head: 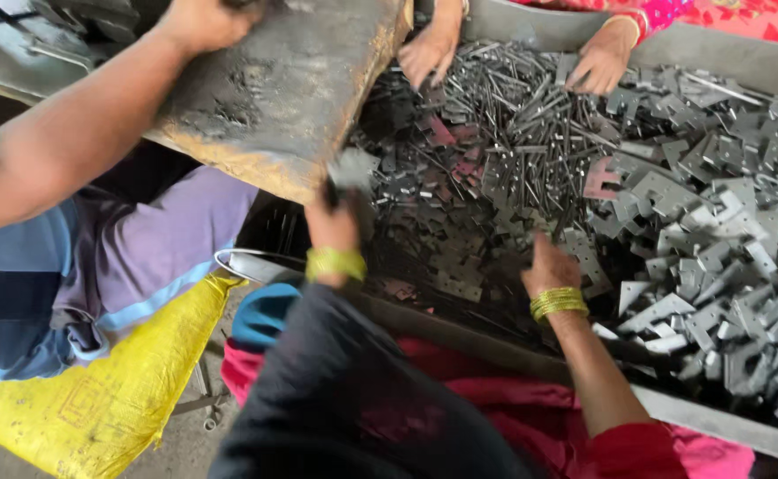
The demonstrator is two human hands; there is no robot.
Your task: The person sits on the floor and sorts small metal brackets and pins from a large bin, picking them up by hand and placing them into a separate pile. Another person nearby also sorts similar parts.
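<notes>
My left hand (334, 223), with green bangles at the wrist, is raised at the near edge of a big tray and pinches a flat grey metal piece (353, 168). My right hand (548, 266), wearing yellow bangles, rests knuckles up in the heap of flat grey stamped metal pieces (708, 222). Its fingers curl down into the pieces and are hidden. Thin metal rods (531, 115) lie mixed into the heap further back.
Another person's bare arm (70, 133) reaches in from the left and tilts a rusty metal pan (273, 98) over the heap. A third person's two hands (597, 58) work at the far side. A yellow sack (114, 390) lies low on the left. The tray's near rim (460, 333) runs across.
</notes>
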